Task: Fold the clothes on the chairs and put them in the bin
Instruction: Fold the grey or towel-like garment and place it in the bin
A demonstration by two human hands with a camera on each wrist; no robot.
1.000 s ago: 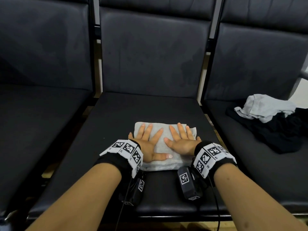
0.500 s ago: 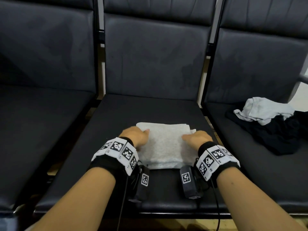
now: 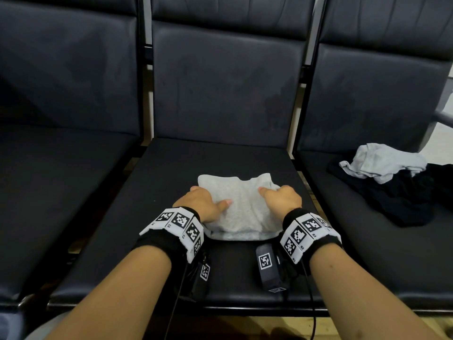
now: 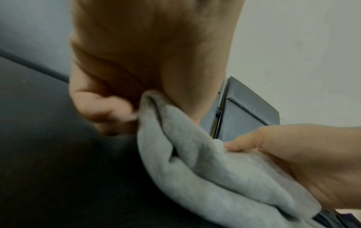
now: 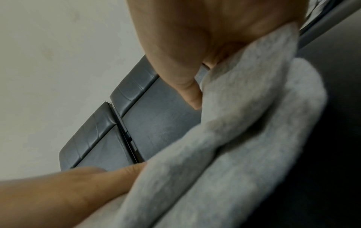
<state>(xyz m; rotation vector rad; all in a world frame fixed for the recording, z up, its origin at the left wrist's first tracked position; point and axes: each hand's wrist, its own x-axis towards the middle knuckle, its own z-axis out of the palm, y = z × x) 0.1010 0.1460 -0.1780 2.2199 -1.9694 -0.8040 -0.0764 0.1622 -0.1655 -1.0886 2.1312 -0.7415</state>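
Note:
A folded light grey garment (image 3: 239, 207) lies on the seat of the middle black chair (image 3: 220, 158). My left hand (image 3: 201, 204) grips its left edge, thumb on top and fingers curled under the cloth (image 4: 175, 146). My right hand (image 3: 279, 198) grips the right edge the same way, thumb pressed on the grey garment (image 5: 244, 108). The sides of the cloth are raised and its far edge is bunched. No bin shows in any view.
On the right chair seat (image 3: 367, 253) lies a crumpled pale grey garment (image 3: 382, 161) on top of a black garment (image 3: 411, 200). The left chair seat (image 3: 49, 192) is bare. Wrist cameras hang below both wrists over the front of the middle seat.
My hands lay flat on top of the folded garment a second ago. They slid out to its two sides, curled round the edges, and now lift them.

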